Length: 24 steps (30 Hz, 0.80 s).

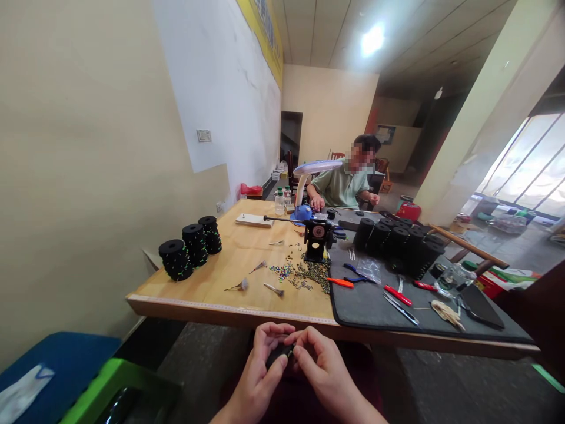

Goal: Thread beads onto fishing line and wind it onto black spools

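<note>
Below the table's front edge, my left hand is curled around a small black spool-like object with bright green-yellow specks. My fingers cover much of it. My right hand pinches at its right edge, thumb against fingertips; what lies in that pinch is too small to make out. Closest on the table are loose bead-like pieces, brown-green and multicoloured, and several small feathery pieces, one of them a pale tuft. Black spools wound with green-dotted line stand at the left.
A black winding device with a long rod stands mid-table beside a blue-based lamp. On the grey mat lie an orange-handled tool, blue-handled pliers, tweezers and more black spools. A person sits across the table.
</note>
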### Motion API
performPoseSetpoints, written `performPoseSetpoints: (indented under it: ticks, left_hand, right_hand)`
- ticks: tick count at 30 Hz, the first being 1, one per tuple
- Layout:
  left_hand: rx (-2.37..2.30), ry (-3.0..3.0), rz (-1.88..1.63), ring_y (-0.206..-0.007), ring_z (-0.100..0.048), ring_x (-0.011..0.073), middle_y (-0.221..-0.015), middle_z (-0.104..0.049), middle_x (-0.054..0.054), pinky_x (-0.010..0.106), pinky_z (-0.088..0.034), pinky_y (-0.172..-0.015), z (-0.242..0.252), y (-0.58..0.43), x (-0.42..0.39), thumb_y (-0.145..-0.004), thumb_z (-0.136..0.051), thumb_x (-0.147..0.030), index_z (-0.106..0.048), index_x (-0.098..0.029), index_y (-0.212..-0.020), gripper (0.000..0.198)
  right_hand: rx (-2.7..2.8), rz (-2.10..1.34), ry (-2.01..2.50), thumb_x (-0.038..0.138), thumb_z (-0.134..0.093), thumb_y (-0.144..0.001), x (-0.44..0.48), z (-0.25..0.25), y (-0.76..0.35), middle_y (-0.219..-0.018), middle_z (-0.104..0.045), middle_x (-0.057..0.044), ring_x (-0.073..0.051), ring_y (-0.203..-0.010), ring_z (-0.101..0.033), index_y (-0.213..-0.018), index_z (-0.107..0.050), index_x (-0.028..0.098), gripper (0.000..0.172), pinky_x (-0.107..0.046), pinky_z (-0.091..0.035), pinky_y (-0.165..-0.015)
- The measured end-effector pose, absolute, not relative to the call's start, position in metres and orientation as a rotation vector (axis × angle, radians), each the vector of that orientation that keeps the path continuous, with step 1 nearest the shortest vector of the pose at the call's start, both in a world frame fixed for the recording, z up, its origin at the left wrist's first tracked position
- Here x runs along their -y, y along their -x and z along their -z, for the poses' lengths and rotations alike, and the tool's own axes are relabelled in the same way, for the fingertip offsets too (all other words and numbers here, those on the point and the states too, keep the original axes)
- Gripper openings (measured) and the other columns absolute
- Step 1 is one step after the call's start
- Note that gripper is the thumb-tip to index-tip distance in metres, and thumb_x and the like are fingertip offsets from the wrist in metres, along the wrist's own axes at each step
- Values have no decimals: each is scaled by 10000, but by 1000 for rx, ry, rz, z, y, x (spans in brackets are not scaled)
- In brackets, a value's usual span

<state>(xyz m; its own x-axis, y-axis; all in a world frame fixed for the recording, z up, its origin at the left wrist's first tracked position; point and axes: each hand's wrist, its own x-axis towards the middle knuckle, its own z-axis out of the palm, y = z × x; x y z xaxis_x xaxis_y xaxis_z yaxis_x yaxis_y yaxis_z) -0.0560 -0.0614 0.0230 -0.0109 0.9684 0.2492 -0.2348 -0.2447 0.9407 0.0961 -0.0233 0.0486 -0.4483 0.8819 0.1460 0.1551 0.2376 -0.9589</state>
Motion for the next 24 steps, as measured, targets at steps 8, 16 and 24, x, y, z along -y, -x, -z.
performPoseSetpoints:
  ticks: [8, 16, 24]
  left_hand:
    - [-898, -1246, -1487, -1147, -514, 287, -1164, -587, 113, 436, -363, -1028, -22, 58, 62, -841, -594, -236, -542, -203, -1115, 281]
    - [-879, -1242, -1494, -1132, -522, 287, -1143, -592, 114, 411, -373, -1017, -25, 59, 62, -821, -620, -229, -568, -192, -1102, 288]
    - [-925, -1349, -1454, -1154, -501, 282, -1164, -568, 113, 426, -360, -1027, -21, 59, 62, -872, -541, -228, -527, -205, -1138, 267]
  right_hand:
    - [1848, -1234, 972, 314, -528, -855, 23, -57, -96, -711, -624, -11, -134, -590, -534, -824, -614, 178, 164, -230, -441, -577]
    - [1863, -1226, 972, 291, -543, -836, 23, -65, -97, -708, -639, -14, -136, -592, -531, -789, -618, 180, 142, -223, -425, -559]
    - [1900, -1206, 985, 256, -527, -844, 22, -62, -100, -778, -667, -27, -134, -605, -538, -787, -603, 183, 120, -217, -420, -561]
